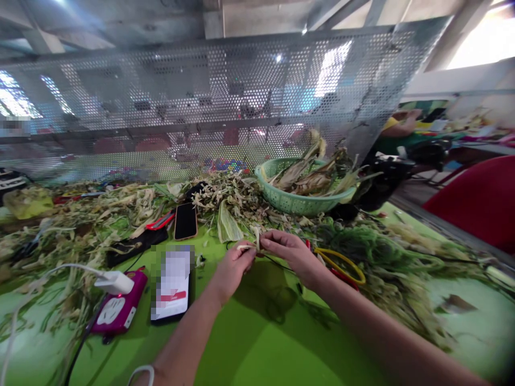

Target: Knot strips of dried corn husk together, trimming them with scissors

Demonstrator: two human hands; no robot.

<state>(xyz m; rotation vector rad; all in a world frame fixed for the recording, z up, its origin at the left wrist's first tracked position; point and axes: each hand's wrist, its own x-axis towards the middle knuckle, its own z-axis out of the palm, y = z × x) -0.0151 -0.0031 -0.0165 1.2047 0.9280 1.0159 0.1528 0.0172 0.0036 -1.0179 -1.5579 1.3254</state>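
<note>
A thin pale strip of corn husk (pixel 257 239) is held up over the green table, bent into a small loop or knot whose exact form I cannot make out. My left hand (pixel 235 266) pinches it between thumb and fingers, and one pale end sticks out above the thumb. From the other side my right hand (pixel 290 253) closes its fingertips on the same strip. Just behind both hands lies a wide, pale green husk leaf (pixel 228 224). Yellow-handled pliers or scissors (pixel 341 265), partly hidden, rest beside my right forearm.
A green basket (pixel 306 202) of dry husks stands at the back. Husk scraps (pixel 231 194) and green fibres (pixel 362 246) cover much of the table (pixel 257 343). To the left are two phones (pixel 185 221), a red cutter (pixel 161 220) and a purple power strip (pixel 120 305) with cables.
</note>
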